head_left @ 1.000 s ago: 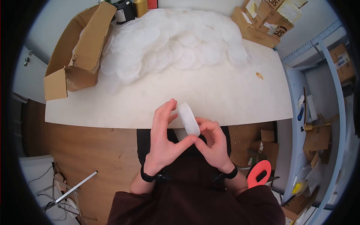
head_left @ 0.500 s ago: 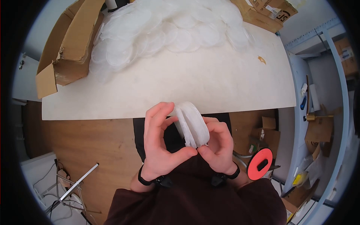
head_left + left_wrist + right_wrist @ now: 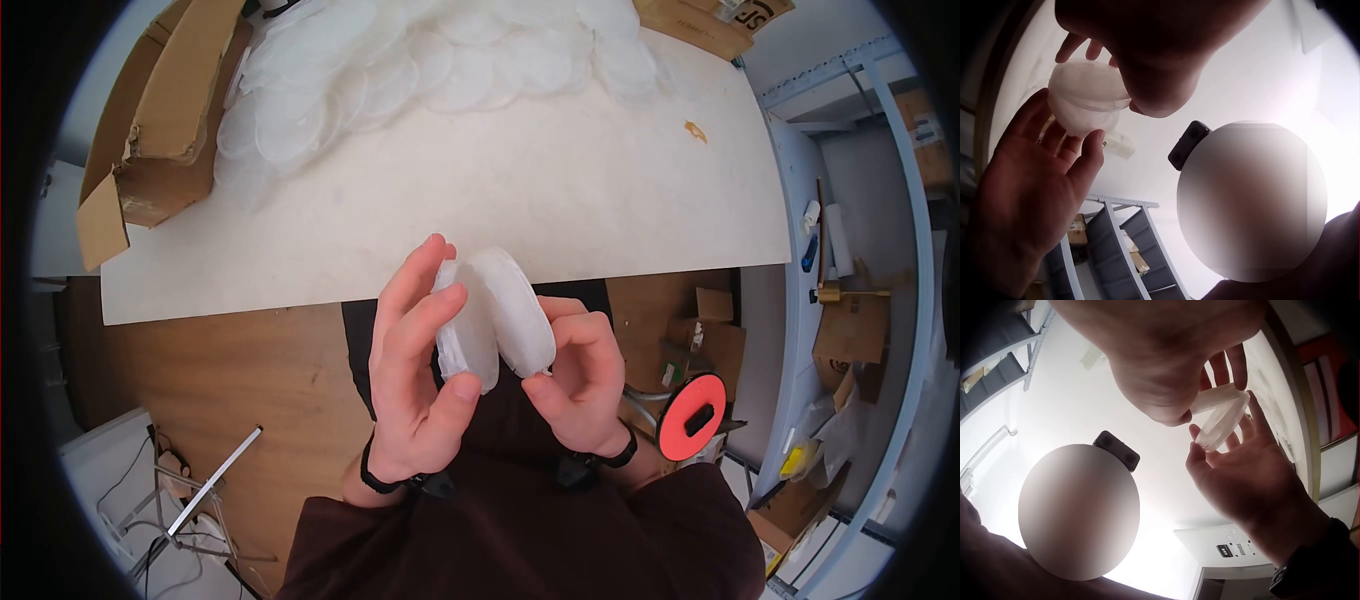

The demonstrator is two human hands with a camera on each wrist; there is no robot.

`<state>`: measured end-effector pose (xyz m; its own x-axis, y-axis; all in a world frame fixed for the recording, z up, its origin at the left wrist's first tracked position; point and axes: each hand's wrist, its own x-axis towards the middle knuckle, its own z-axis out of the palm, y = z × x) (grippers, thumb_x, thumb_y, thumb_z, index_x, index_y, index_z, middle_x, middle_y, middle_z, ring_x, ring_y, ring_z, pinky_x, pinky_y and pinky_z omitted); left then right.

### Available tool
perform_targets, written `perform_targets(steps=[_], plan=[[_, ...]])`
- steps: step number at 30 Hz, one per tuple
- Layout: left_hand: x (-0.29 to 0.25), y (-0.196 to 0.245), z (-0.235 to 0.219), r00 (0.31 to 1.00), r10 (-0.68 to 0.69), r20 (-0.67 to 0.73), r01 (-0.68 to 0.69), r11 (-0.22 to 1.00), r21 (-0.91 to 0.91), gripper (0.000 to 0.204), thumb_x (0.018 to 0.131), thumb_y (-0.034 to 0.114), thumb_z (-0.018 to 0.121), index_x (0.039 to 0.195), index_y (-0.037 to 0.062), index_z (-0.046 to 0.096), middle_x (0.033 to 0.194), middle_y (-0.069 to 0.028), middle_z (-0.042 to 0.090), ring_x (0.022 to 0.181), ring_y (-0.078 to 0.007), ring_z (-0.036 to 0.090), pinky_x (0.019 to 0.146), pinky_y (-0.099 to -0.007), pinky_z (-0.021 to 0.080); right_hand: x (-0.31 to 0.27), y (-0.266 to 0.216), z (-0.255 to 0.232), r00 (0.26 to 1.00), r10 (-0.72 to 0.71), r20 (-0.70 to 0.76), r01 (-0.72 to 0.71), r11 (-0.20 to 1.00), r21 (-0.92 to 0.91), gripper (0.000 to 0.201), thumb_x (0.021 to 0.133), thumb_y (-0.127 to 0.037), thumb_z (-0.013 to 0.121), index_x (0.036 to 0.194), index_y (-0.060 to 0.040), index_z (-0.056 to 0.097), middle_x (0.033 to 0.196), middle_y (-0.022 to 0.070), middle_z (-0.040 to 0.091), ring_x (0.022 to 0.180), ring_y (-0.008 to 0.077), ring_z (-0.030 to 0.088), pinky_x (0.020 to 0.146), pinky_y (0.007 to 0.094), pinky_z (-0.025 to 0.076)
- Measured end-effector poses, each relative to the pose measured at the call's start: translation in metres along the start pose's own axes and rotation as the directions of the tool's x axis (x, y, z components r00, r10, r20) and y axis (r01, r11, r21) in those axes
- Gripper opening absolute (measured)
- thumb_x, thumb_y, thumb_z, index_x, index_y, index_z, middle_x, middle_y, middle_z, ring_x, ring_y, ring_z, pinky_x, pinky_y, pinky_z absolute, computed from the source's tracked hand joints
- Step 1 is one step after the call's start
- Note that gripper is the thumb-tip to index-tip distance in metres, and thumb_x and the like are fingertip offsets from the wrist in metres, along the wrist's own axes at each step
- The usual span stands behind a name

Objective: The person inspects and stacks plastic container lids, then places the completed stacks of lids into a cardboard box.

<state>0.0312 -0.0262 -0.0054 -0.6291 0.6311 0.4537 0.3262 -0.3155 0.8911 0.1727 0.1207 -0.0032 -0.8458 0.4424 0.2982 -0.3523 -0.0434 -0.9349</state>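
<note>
In the head view, two thin stacks of round, translucent white discs stand on edge just off the table's front edge. The left stack (image 3: 468, 335) is gripped by my left hand (image 3: 410, 390), with the thumb low on its near side and the fingers along its left face. My right hand (image 3: 583, 380) pinches the right stack (image 3: 520, 312) at its right rim between thumb and curled fingers. The stacks lean apart at the top in a narrow V. Seen from the right wrist, the discs (image 3: 1225, 419) sit between both hands' fingertips.
A big heap of similar white discs (image 3: 400, 75) covers the back of the white table (image 3: 450, 190). An open cardboard box (image 3: 170, 130) stands at the left, another carton (image 3: 695, 28) at the back right. Blue-grey shelving (image 3: 795, 200) and a red round seat (image 3: 691, 417) are on the right.
What was one stack between the hands has parted into two, the left portion now in the left hand. The head view has tilted down, and the table edge sits higher.
</note>
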Motion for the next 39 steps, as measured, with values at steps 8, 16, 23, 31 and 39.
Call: perform_targets(steps=[8,16,23,31,39], plan=[[0.008,0.001,0.016,1.0,0.013,0.006,-0.012,0.993,-0.114,0.075,0.095,0.017,0.093,0.156,0.0095,0.05,0.179,-0.0353,0.031,0.157,-0.04,0.052,0.123,-0.0517,0.048,0.002,-0.002,-0.002,0.999,-0.053,-0.008,0.052,0.996,-0.074,0.03,0.101,0.002,0.081,0.119,-0.0035,0.058,0.151,0.0274,0.063,0.134,0.0316,0.069,0.11,0.0466,0.062],[0.008,0.002,0.013,0.999,-0.002,0.035,0.006,0.993,-0.119,0.077,0.094,0.014,0.093,0.157,0.0097,0.05,0.179,-0.0353,0.032,0.158,-0.0389,0.052,0.124,-0.0508,0.047,0.0,-0.003,-0.006,0.999,-0.026,0.022,0.027,0.999,-0.031,0.029,0.103,0.002,0.077,0.121,-0.0035,0.055,0.155,0.0285,0.057,0.136,0.0343,0.068,0.113,0.0504,0.061],[0.005,0.002,0.013,0.999,-0.005,0.035,0.01,0.991,-0.131,0.08,0.094,0.014,0.092,0.16,0.0094,0.048,0.179,-0.0352,0.031,0.159,-0.0402,0.05,0.125,-0.0518,0.046,-0.001,-0.004,-0.004,1.0,-0.016,-0.002,0.016,1.0,-0.005,0.029,0.102,0.004,0.076,0.12,-0.0031,0.055,0.155,0.0291,0.057,0.136,0.035,0.069,0.112,0.0512,0.061],[0.005,0.003,0.02,1.0,-0.029,-0.004,0.028,0.998,-0.063,0.095,0.094,0.039,0.094,0.168,0.0087,0.042,0.179,-0.0339,0.035,0.163,-0.0469,0.043,0.127,-0.0589,0.044,-0.001,0.003,-0.005,0.997,-0.075,-0.014,0.073,0.992,-0.107,0.031,0.1,-0.005,0.085,0.116,-0.0029,0.059,0.152,0.0293,0.061,0.126,0.0313,0.072,0.107,0.045,0.063],[0.007,0.004,0.014,0.998,-0.025,0.052,0.028,0.999,-0.04,0.107,0.095,0.039,0.092,0.174,-0.0032,0.033,0.18,-0.0299,0.036,0.164,-0.0421,0.043,0.128,-0.0546,0.043,-0.002,0.001,-0.004,0.998,-0.066,-0.017,0.065,0.997,-0.048,0.028,0.103,-0.013,0.085,0.115,-0.003,0.062,0.151,0.0287,0.062,0.124,0.0332,0.073,0.105,0.0463,0.062]])
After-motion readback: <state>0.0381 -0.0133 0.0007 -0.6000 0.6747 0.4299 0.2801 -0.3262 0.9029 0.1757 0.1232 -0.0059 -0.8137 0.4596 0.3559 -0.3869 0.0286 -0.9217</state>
